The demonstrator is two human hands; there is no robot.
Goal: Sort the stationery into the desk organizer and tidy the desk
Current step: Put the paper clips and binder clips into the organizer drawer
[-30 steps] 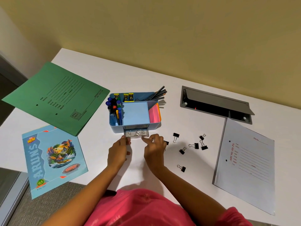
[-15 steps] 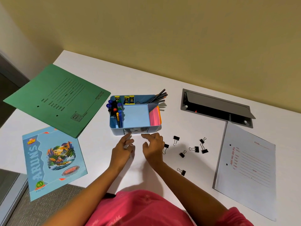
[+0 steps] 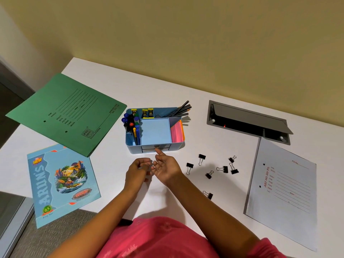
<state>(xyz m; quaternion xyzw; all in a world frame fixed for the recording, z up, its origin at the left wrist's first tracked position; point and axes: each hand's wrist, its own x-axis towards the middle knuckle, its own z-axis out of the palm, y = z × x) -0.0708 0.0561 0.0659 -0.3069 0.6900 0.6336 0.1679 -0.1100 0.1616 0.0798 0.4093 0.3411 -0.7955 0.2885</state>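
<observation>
A blue desk organizer (image 3: 130,146) stands mid-desk holding pens, pencils, staplers, a blue note pad and pink notes. Its small front drawer (image 3: 149,148) is pushed in. Just in front of it, my left hand (image 3: 136,171) is curled with fingers bent and nothing visible in it. My right hand (image 3: 165,167) is open, palm up, index finger pointing at the drawer. Several black binder clips (image 3: 223,169) lie scattered on the desk to the right of my right hand, one (image 3: 208,194) nearer the front edge.
A green file (image 3: 68,114) lies at the left, partly over the desk's edge. A blue notebook (image 3: 61,183) overhangs the front-left corner. A grey file (image 3: 283,192) lies at the right. A grey cable hatch (image 3: 247,120) with its lid up is set into the desk behind it.
The small drawer was open with both hands on it; it is now pushed shut. Both hands have drawn back from the organizer toward me, the right one turning palm up.
</observation>
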